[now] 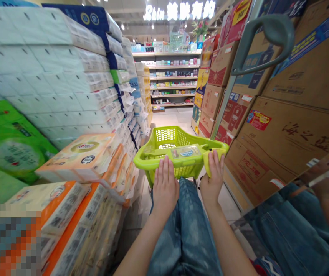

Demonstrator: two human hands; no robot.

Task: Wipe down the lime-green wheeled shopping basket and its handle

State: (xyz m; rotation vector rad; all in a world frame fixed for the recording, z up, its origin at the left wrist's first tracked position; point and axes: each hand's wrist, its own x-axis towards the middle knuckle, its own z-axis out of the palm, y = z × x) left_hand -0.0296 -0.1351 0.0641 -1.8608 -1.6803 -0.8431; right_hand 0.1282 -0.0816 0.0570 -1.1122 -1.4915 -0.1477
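Note:
A lime-green plastic shopping basket point(167, 163) with a perforated body stands in front of my denim-covered knees. Its handle, bearing a clear label plate point(185, 152), lies across the near part of the top. My left hand point(166, 182) rests on the near rim, fingers straight and flat, with no object visible in it. At the basket's right corner, my right hand point(214, 174) has its fingers over a soft yellow cloth-like piece point(207, 164) and presses it against the rim. My right thumb is mostly hidden.
Tissue packs point(75, 157) are stacked high on the left. Cartons point(291, 126) rise on the right, beside a grey handle point(263, 44) on a metal post. A reflective panel point(305, 226) at lower right mirrors my legs. Ahead, a tiled aisle point(172, 117) leads to shelves point(174, 76).

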